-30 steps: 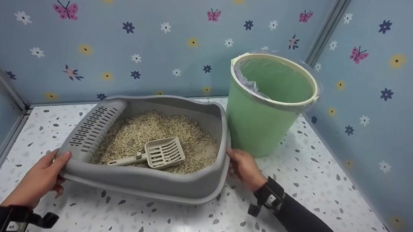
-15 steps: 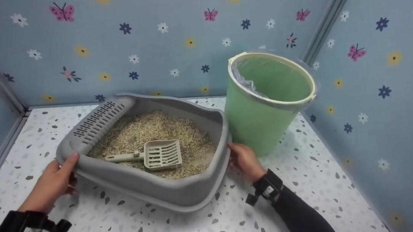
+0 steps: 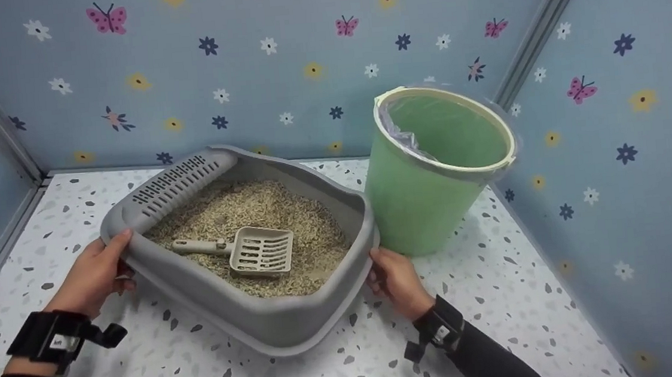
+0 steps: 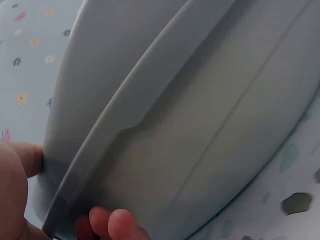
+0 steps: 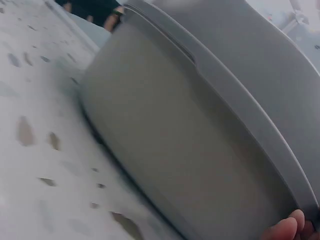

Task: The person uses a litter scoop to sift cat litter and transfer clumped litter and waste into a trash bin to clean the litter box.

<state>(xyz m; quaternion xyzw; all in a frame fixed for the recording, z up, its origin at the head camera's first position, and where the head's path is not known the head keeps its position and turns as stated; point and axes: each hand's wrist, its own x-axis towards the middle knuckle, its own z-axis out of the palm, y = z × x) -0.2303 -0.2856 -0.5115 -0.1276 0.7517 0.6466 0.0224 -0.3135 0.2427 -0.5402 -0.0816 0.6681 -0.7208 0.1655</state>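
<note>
A grey litter box (image 3: 289, 321) stands on the speckled surface, turned at an angle with one corner toward me. Its left end has a slotted ledge (image 3: 176, 180). Tan litter (image 3: 315, 232) lies inside, and on it rests a beige litter scoop (image 3: 262, 252), handle to the left. My left hand (image 3: 88, 277) grips the box's left corner, thumb over the rim. In the left wrist view its curled fingertips (image 4: 122, 225) show beneath the lip. My right hand (image 3: 400, 279) holds the right side by the outer lip; fingertips (image 5: 282, 230) show under it in the right wrist view.
A green bin (image 3: 427, 205) with a cream rim and clear liner stands close behind the box's right side. Flowered panels (image 3: 277, 55) enclose the back and both sides. White speckled surface (image 3: 224, 365) extends in front of the box.
The litter box has swung clockwise: its left end moved right and away, its front corner nearer me. My left hand travelled right and away with it. The right hand stayed nearly in place.
</note>
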